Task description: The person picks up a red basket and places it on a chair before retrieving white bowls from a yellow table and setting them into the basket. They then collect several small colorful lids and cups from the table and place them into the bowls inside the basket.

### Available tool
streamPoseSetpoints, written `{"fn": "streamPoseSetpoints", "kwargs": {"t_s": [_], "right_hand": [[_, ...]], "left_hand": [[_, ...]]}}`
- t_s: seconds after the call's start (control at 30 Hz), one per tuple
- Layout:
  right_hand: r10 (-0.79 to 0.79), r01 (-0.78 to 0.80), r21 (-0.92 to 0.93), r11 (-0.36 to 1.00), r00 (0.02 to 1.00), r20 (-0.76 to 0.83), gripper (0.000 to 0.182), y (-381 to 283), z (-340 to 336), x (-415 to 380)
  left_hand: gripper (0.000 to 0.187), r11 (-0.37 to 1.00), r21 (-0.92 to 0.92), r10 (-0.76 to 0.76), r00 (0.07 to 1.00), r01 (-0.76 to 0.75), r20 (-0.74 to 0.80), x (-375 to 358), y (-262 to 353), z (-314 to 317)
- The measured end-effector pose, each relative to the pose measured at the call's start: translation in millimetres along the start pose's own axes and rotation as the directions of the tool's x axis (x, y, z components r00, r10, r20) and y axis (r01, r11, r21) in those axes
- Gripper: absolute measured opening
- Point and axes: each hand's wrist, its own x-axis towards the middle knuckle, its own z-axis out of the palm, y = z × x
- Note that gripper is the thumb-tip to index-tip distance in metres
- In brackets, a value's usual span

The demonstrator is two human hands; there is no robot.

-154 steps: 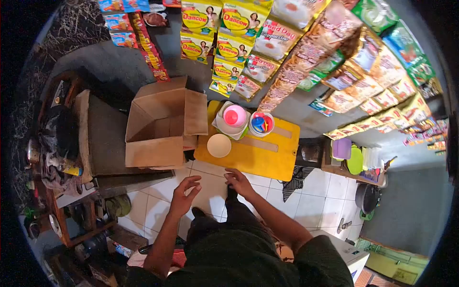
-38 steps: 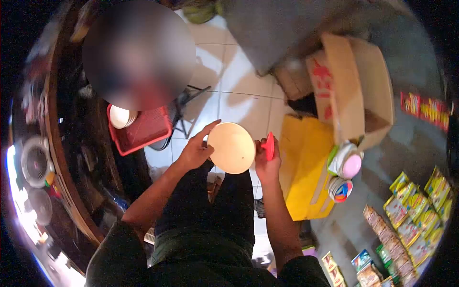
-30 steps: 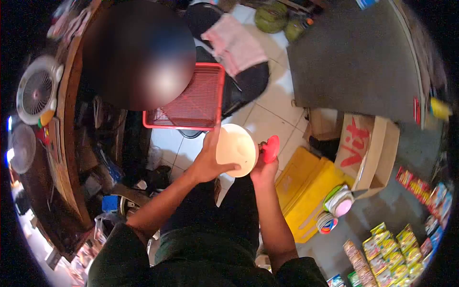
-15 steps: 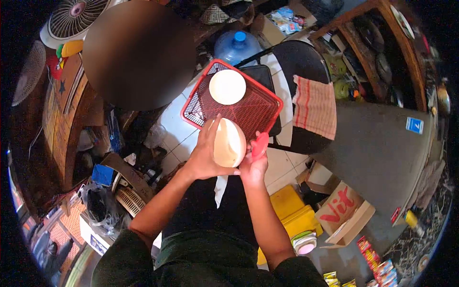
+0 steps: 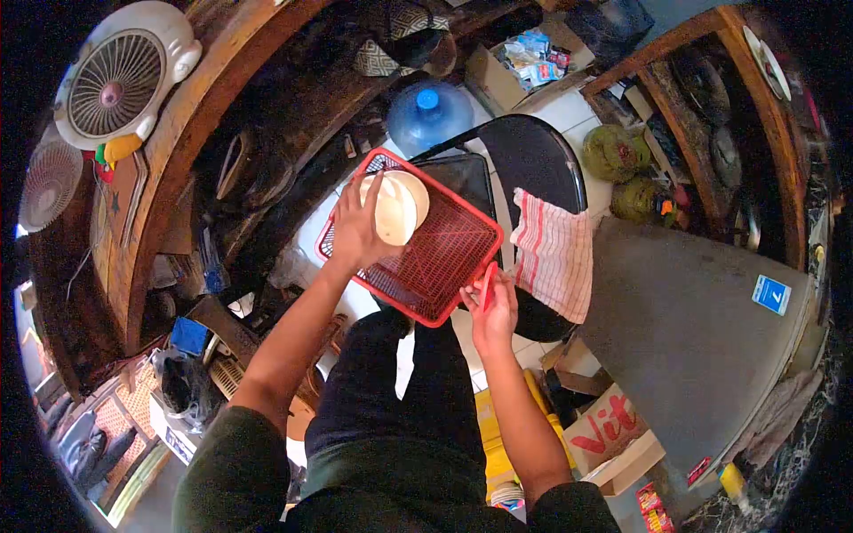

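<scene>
My left hand (image 5: 357, 226) is closed on a cream bowl (image 5: 394, 213), fingers over its rim and thumb along the near side. The bowl is tipped, its hollow showing. It overlaps a second pale bowl (image 5: 419, 197) that sits in the red plastic basket (image 5: 453, 306). At the basket's right corner, my right hand (image 5: 494, 313) pinches a thin, flat pinkish-red piece (image 5: 488, 286), seen nearly edge-on. The fingertips of that hand are right at the basket's rim.
A black chair (image 5: 542, 147) with a striped cloth (image 5: 555, 253) stands right of the basket. Behind is a blue water jug (image 5: 430, 115). A grey tabletop (image 5: 693, 329) lies to the right, and a cardboard box (image 5: 613, 435) stands in front of it. A fan (image 5: 111, 93) is at upper left.
My left hand has carried the cream bowl forward and left, over the other bowl in the basket. My right hand has moved right, away from the bowl, with the red piece turned edge-on.
</scene>
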Motion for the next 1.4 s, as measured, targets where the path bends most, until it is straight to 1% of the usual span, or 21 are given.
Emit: {"fn": "streamPoseSetpoints", "kwargs": {"t_s": [0.03, 0.13, 0.2, 0.47, 0.53, 0.67, 0.77, 0.83, 0.87, 0.97, 1.0, 1.1, 1.13, 1.17, 1.2, 1.23, 1.27, 1.3, 1.33, 1.37, 1.4], "right_hand": [[0.003, -0.002, -0.021, 1.000, 1.000, 0.004, 0.019, -2, -4, 3], [0.014, -0.014, -0.075, 0.997, 1.000, 0.004, 0.019, -7, -4, 2], [0.030, -0.027, -0.127, 0.992, 0.999, 0.022, 0.021, -9, -3, 5], [0.042, -0.036, -0.145, 0.989, 0.998, 0.044, 0.023, 8, -12, 19], [0.005, -0.004, -0.158, 0.987, 1.000, 0.003, 0.022, 10, -9, 20], [0.004, -0.002, -0.177, 0.984, 1.000, 0.011, 0.021, 7, -3, 18], [0.034, -0.031, -0.172, 0.985, 0.999, 0.015, 0.022, 6, -1, 17], [0.000, 0.004, -0.197, 0.980, 1.000, 0.022, 0.022, 8, 1, 18], [0.002, 0.003, -0.202, 0.979, 1.000, 0.024, 0.022, 9, 2, 18], [0.011, -0.005, -0.199, 0.980, 1.000, 0.029, 0.023, 9, 12, 15], [-0.007, 0.015, -0.234, 0.972, 0.999, 0.032, 0.023, 8, 18, 14], [-0.028, 0.045, -0.287, 0.957, 0.998, 0.063, 0.023, 6, 30, 18], [-0.030, 0.051, -0.302, 0.952, 0.997, 0.075, 0.022, 7, 32, 19], [-0.026, 0.052, -0.305, 0.951, 0.996, 0.086, 0.022, 7, 34, 21], [-0.042, 0.078, -0.362, 0.929, 0.993, 0.108, 0.022, 9, 36, 25], [-0.054, 0.103, -0.417, 0.903, 0.990, 0.128, 0.022, 11, 36, 30], [-0.062, 0.124, -0.454, 0.883, 0.987, 0.149, 0.020, 14, 37, 35], [-0.056, 0.121, -0.453, 0.883, 0.986, 0.155, 0.020, 16, 37, 40], [-0.095, 0.220, -0.512, 0.830, 0.961, 0.259, 0.019, 19, 37, 45], [-0.123, 0.320, -0.556, 0.767, 0.924, 0.361, 0.018, 24, 37, 50], [-0.104, 0.352, -0.494, 0.795, 0.881, 0.461, 0.016, 24, 45, 50]], "left_hand": [[0.126, 1.000, -0.001, -0.004, 1.000, 0.004, 0.004, 5, -1, 7], [0.127, 0.994, 0.099, -0.045, 0.997, 0.039, 0.068, 17, 2, 23], [0.128, 0.995, 0.099, -0.036, 0.996, 0.028, 0.080, 24, 1, 31], [0.135, 0.996, 0.083, -0.024, 0.992, 0.013, 0.125, 33, -14, 53], [0.133, 0.995, 0.103, -0.018, 0.990, 0.003, 0.142, 34, -14, 54], [0.133, 0.996, 0.089, 0.005, 0.991, -0.017, 0.131, 36, -18, 61], [0.131, 0.995, 0.095, -0.036, 0.988, 0.022, 0.150, 36, -18, 64], [0.129, 0.993, 0.117, -0.052, 0.987, 0.034, 0.155, 36, -14, 62], [0.132, 0.991, 0.131, -0.063, 0.980, 0.039, 0.187, 37, -15, 63], [0.134, 0.991, 0.133, -0.049, 0.984, 0.026, 0.173, 39, -20, 67], [0.137, 0.984, 0.174, -0.069, 0.976, 0.033, 0.206, 39, -17, 63], [0.142, 0.983, 0.178, -0.086, 0.975, 0.049, 0.207, 38, -10, 48], [0.121, 0.995, 0.092, -0.058, 0.990, 0.046, 0.132, 34, -11, 43], [0.121, 0.994, 0.095, -0.065, 0.990, 0.054, 0.122, 29, -16, 44], [0.102, 0.997, -0.075, -0.008, 1.000, 0.008, 0.004, 24, -25, 49], [0.084, 0.970, -0.235, 0.030, 0.992, -0.058, -0.121, 19, -23, 40], [0.045, 0.940, -0.337, -0.009, 0.985, -0.051, -0.174, 10, -18, 31], [0.045, 0.942, -0.332, -0.015, 0.984, -0.046, -0.177, 3, -17, 25], [0.039, 0.775, -0.618, -0.130, 0.990, 0.133, 0.051, -5, -16, 20], [0.033, 0.509, -0.791, -0.162, 0.940, 0.340, 0.300, -12, -17, 17], [0.033, 0.509, -0.790, -0.167, 0.940, 0.341, 0.299, -16, -18, 18]]}}
